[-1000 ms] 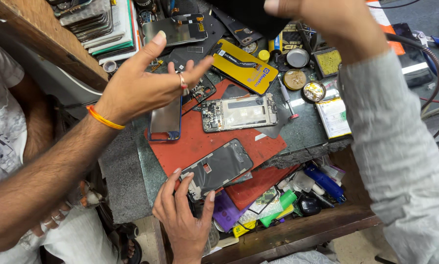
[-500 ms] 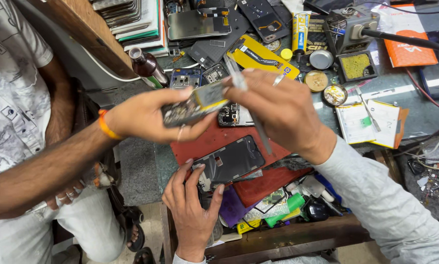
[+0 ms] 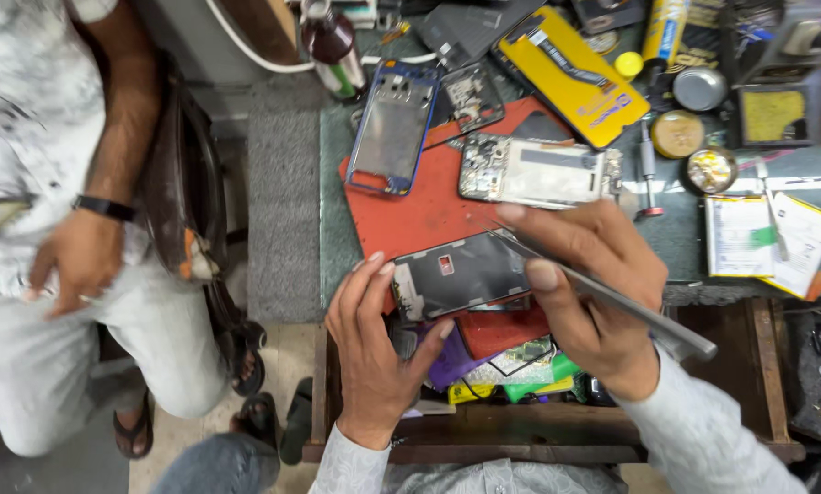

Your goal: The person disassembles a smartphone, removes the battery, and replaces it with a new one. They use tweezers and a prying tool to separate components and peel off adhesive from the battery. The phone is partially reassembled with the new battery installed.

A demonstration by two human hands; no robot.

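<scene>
My left hand [image 3: 374, 348] grips the near-left edge of a dark phone screen panel [image 3: 456, 273] that lies on the red mat [image 3: 410, 215]. My right hand [image 3: 584, 293] holds long metal tweezers [image 3: 611, 297], their tips pointing at the panel's far right edge. Just beyond my right hand lies an opened phone body [image 3: 534, 171] with its insides showing. A blue phone frame [image 3: 394, 128] lies on the mat's far left.
Another person sits at the left, a hand [image 3: 67, 265] resting on their lap. A yellow pad [image 3: 570, 69], round tins [image 3: 677, 134], a bottle [image 3: 332, 46] and paper booklets [image 3: 767, 238] crowd the bench. An open wooden drawer [image 3: 538, 430] with small parts is below my hands.
The other person's hand has withdrawn from over the mat to their lap. The blue phone frame now lies on the mat. My right hand has come down with the tweezers to the screen panel.
</scene>
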